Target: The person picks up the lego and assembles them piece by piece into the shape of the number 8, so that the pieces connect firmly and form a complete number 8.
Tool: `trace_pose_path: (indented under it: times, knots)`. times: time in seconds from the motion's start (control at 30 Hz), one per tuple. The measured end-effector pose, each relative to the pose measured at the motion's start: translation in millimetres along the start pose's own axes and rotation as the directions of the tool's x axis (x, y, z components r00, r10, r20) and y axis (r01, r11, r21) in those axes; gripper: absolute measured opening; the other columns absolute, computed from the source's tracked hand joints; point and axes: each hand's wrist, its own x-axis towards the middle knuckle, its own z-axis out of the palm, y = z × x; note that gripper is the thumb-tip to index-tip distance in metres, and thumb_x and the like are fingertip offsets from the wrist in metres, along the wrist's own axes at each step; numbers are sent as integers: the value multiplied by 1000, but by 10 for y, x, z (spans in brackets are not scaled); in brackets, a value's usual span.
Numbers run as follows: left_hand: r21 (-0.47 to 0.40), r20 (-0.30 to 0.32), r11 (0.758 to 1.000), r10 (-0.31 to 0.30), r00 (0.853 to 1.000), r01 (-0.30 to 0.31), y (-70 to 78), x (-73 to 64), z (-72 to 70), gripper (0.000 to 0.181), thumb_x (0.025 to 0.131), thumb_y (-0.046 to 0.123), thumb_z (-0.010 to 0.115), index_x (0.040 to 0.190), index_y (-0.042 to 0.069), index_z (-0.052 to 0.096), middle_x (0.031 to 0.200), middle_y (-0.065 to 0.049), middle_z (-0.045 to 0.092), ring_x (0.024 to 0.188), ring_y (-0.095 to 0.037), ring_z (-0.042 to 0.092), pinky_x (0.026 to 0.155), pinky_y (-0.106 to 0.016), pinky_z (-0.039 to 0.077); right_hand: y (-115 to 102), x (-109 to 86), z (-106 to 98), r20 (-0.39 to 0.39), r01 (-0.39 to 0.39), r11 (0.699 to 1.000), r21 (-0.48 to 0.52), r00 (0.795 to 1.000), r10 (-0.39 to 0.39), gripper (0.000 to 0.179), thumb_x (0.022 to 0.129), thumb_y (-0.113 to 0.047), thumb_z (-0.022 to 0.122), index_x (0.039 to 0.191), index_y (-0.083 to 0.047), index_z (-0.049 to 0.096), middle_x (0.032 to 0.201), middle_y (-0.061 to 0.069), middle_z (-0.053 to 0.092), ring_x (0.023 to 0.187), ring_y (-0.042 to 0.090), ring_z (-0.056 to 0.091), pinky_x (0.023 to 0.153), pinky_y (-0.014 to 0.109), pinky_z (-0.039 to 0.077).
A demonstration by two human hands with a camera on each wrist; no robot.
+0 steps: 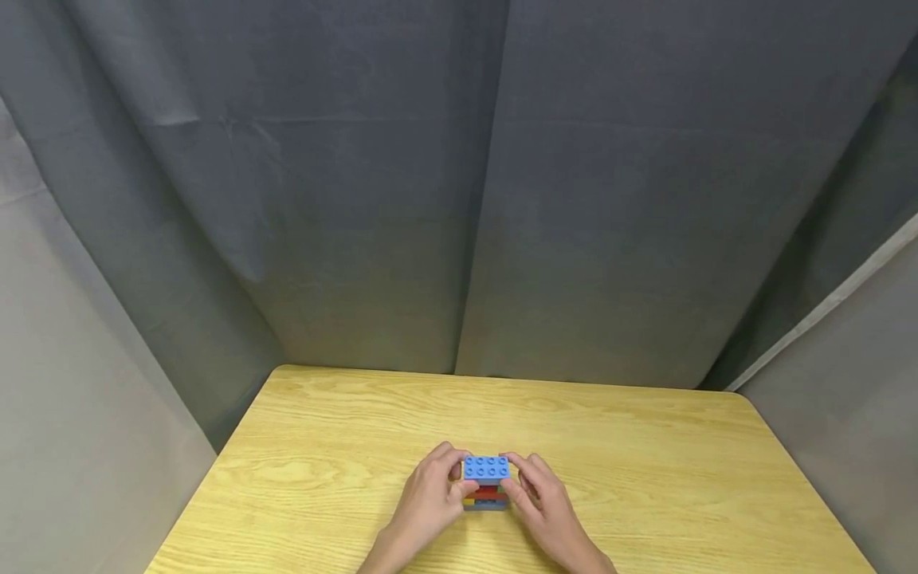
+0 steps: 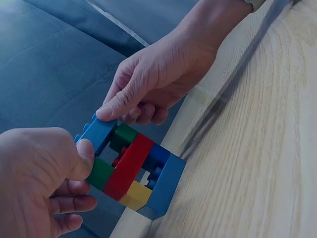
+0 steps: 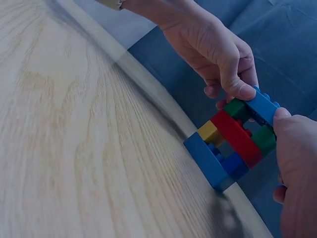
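A tower of toy building bricks stands on the table. Its top is a long blue brick (image 1: 486,469) with studs upward. My left hand (image 1: 430,490) pinches the left end of that brick between thumb and fingers, while my right hand (image 1: 543,504) pinches the right end. Beneath it, in the left wrist view, come two green bricks (image 2: 101,173), one at each end, then a long red brick (image 2: 130,166). A yellow brick (image 2: 136,196) and a dark blue brick (image 2: 158,155) sit lower, on a blue base brick (image 2: 166,186). Gaps show between the paired bricks.
The wood-grain table (image 1: 344,430) has rounded far corners. Grey curtains (image 1: 358,199) hang behind its far edge, with lighter grey cloth panels (image 1: 79,383) at the sides.
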Motion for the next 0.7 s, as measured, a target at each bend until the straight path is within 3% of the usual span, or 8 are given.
trace_pose_path:
  times: [0.17,0.47,0.7]
  knots:
    - [0,-3,1000,5,1000,-5,-25,4,12,32,83,22,77,113,14,68,88,14,52,74,-3,46,61,-18,42,19,7,-1,7,31,1000,0,999,-31,39,93,-9,65,130,-21,60,85,-8,40,69,9,40,55,20,37]
    - [16,-7,1000,19,1000,-19,-28,15,5,30,83,23,77,111,20,67,97,17,56,91,-6,57,78,-25,50,33,15,-8,38,65,998,-15,997,-64,39,94,-11,64,131,-20,58,122,2,48,101,18,50,76,30,48]
    - [12,-8,1000,14,1000,-14,-15,11,13,32,83,23,77,113,19,67,100,16,57,95,-11,60,82,-27,51,61,2,4,53,59,998,5,997,-59,35,96,-12,62,131,-15,59,123,1,50,103,18,52,77,31,48]
